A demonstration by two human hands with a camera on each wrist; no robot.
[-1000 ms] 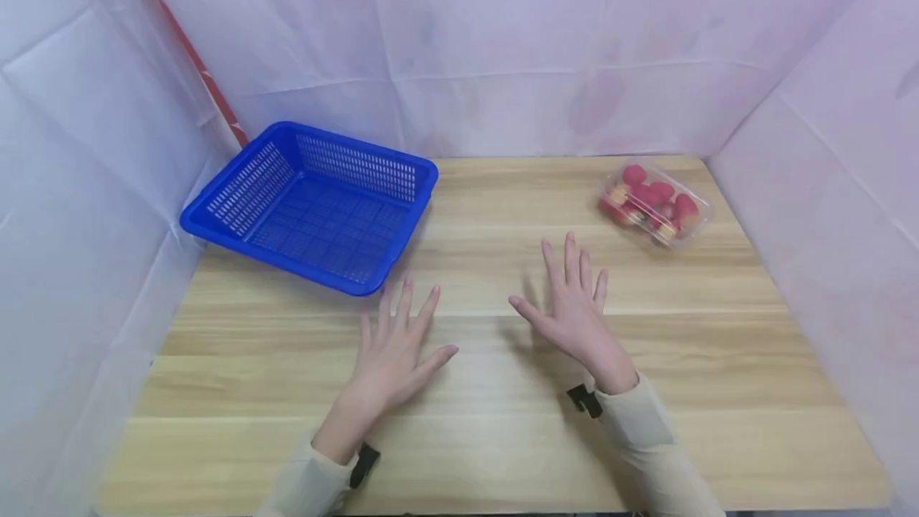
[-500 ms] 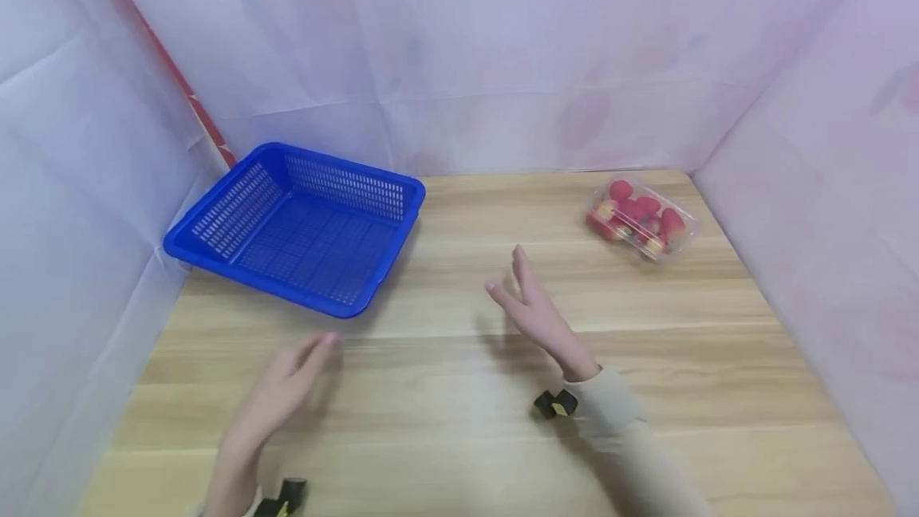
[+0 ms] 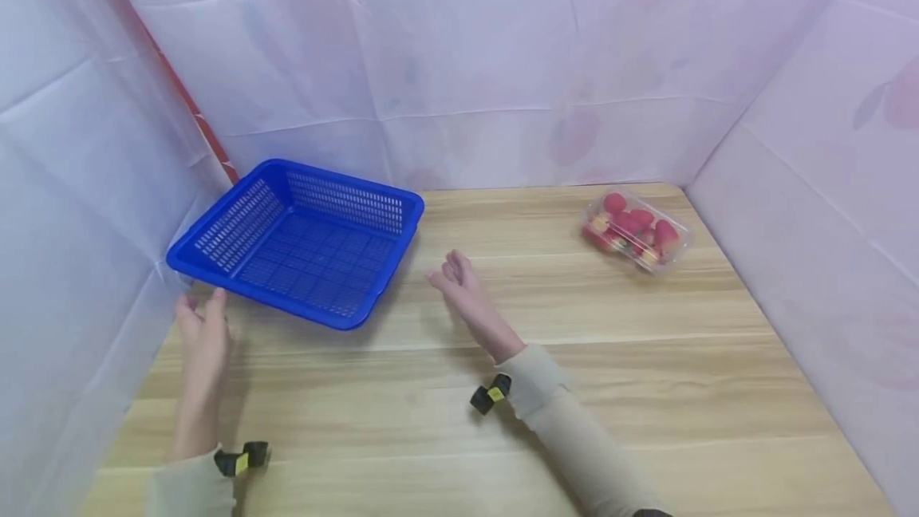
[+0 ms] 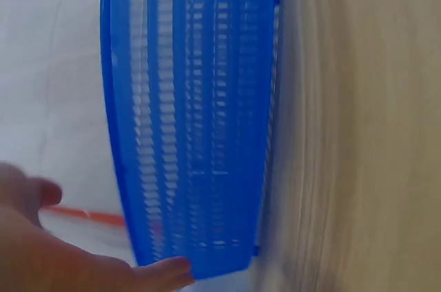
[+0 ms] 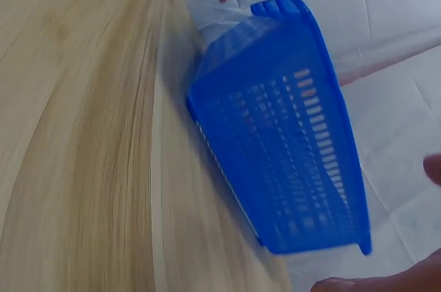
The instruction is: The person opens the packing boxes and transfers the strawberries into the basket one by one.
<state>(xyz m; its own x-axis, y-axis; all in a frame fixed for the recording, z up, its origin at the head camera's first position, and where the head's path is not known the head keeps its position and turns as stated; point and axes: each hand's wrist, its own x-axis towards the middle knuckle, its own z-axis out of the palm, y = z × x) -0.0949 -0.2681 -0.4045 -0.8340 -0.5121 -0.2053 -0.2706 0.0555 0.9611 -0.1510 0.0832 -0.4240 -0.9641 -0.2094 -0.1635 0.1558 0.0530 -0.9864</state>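
A blue plastic basket (image 3: 316,270) with slotted sides stands on the left half of the table. My left hand (image 3: 204,341) is at its front left corner, thumb and fingers apart; whether it touches the rim cannot be told. In the left wrist view, the thumb (image 4: 165,273) overlaps the end of the basket (image 4: 193,113). To the right of the basket is my right hand (image 3: 467,290), fingers loosely bent and holding nothing. The right wrist view shows a gap between its thumb (image 5: 344,284) and the basket (image 5: 275,140).
A clear plastic box (image 3: 635,230) of small red and yellow fruit sits at the back right of the wooden table (image 3: 646,389). Pale patterned cloth (image 3: 459,62) closes off the back and both sides.
My left hand has moved left to the basket's front left corner. The right hand has moved left toward the basket's right side, its spread fingers now bent. Basket and fruit box stay put.
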